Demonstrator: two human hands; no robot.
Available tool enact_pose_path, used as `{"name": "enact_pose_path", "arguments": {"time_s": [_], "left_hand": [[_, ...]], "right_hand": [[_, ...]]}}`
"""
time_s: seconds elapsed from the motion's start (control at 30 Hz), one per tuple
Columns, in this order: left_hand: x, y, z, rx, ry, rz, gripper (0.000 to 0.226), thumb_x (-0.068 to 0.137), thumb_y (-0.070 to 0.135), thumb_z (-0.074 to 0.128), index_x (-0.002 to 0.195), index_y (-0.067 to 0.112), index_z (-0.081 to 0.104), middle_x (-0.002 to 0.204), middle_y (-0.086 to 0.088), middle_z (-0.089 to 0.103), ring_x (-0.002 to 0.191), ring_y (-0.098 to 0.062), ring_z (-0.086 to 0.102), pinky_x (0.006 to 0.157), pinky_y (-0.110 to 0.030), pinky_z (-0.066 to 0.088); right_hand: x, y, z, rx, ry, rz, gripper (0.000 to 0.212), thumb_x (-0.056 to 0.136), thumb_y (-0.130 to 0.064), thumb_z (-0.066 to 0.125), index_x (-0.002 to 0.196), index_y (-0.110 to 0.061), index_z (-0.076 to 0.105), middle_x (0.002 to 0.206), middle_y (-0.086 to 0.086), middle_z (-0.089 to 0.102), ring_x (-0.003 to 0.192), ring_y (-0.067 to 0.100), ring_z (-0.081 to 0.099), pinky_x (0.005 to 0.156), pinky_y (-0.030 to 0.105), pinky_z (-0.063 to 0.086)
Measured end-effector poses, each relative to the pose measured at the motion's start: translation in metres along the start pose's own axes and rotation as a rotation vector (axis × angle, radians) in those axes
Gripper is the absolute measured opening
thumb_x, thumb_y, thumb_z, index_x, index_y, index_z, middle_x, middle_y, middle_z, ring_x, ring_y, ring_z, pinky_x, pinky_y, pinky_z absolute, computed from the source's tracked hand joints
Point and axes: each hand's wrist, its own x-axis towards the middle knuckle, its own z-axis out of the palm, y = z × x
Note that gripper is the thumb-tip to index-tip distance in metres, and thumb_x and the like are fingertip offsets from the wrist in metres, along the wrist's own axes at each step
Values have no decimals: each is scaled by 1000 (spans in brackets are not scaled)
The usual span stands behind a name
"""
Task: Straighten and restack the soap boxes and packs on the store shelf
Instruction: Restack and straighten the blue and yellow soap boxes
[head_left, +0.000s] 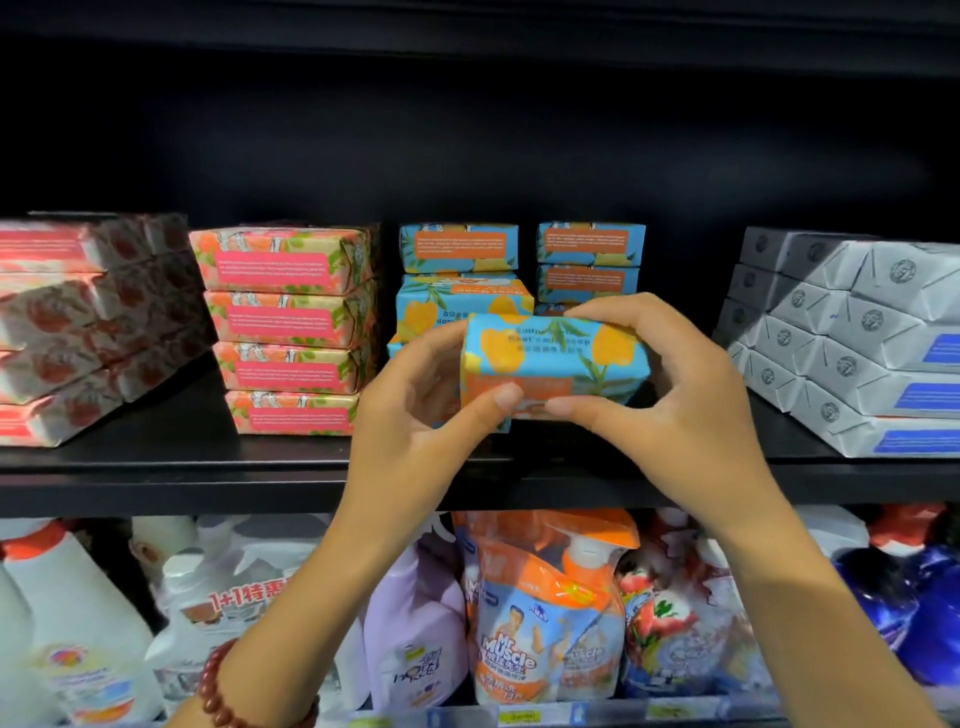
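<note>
A blue soap pack with orange flowers (550, 358) is held in front of the black shelf (156, 467), a little above its front edge. My left hand (415, 415) grips its left end, thumb on the front face. My right hand (670, 384) grips its right end, fingers over the top and thumb below. Behind it stand two stacks of the same blue packs (460, 249) (589, 244); one blue pack (457, 301) in the left stack lies tilted. A straight stack of pink-and-peach floral packs (291, 327) stands to the left.
Red-and-white soap packs (78, 332) lie skewed at the far left. Grey-white boxes with blue labels (852, 343) are stacked at the right. The lower shelf holds cleaner bottles (72, 623) and refill pouches (545, 613). A red bead bracelet (218, 691) is on my left wrist.
</note>
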Motion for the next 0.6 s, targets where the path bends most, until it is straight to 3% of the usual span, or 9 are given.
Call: {"name": "enact_pose_path", "arguments": {"time_s": [0.13,0.23,0.33,0.4,0.53,0.6], "left_hand": [[8,10,-4,67,-44,-84,70,66,40,73,127,12,54,117,4,65,108,-5,62,83,-23,53],[15,13,-8,110,-133,-160,87,53,29,86,132,18,51,113,10,68,103,-3,64,81,-21,52],[19,14,-12,171,-185,-121,82,45,28,90,121,19,60,109,6,70,101,-8,66,84,-27,53],[18,14,-12,181,-139,-44,75,46,24,89,115,20,61,108,5,69,101,-7,65,82,-24,53],[11,12,-12,439,-62,223,78,55,33,87,124,18,53,121,9,59,113,-7,58,92,-28,49],[10,9,-13,529,-73,364,74,64,37,83,126,13,51,124,7,57,118,-9,54,96,-32,48]], "right_hand": [[-5,-1,5,-106,82,-235,34,70,-1,78,99,-6,61,100,-3,58,100,3,55,85,14,42],[-9,4,7,-148,90,-348,38,66,19,68,97,-2,61,101,2,57,104,14,56,99,29,41],[-10,7,7,-140,66,-372,45,66,19,66,101,-7,54,108,4,57,115,18,53,105,38,37],[-10,8,5,-153,34,-303,52,68,6,74,113,-9,52,124,6,49,125,19,45,103,38,39],[-12,10,-3,-62,-161,-14,108,63,-44,81,147,-26,14,150,-3,16,140,9,21,110,23,30],[-13,8,-4,-29,-207,92,109,63,-60,72,147,-36,8,151,-14,16,137,-3,22,109,21,29]]}}
